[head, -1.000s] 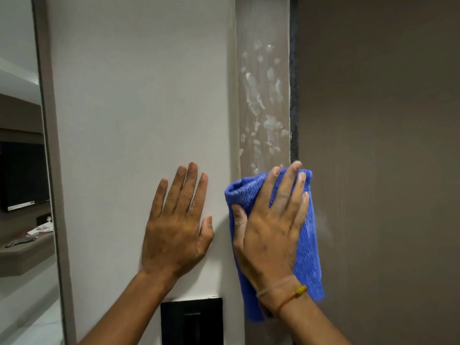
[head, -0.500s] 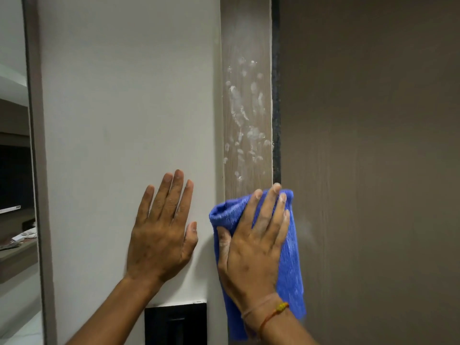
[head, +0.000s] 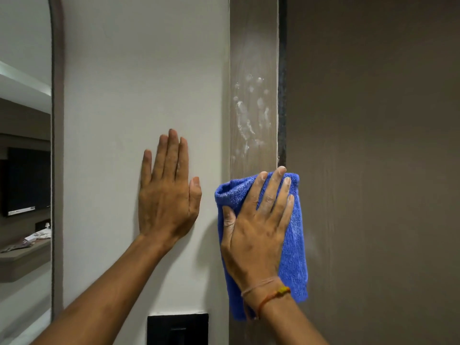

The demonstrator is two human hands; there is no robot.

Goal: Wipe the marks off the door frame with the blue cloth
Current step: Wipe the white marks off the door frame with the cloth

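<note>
Pressing blue cloth [head: 293, 245] on door frame [head: 254, 46] | right hand [head: 254, 235] flat | marks [head: 251, 115] above

Right hand [head: 254, 235] flat on cloth [head: 293, 245] on frame [head: 254, 46], below marks [head: 249, 115]; left hand [head: 169, 195] on wall [head: 137, 70] to its left

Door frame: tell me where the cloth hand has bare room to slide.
Free: the frame strip between white wall and dark door, above the blue cloth. Marks lie there. Crowded: beside the left hand.
</note>
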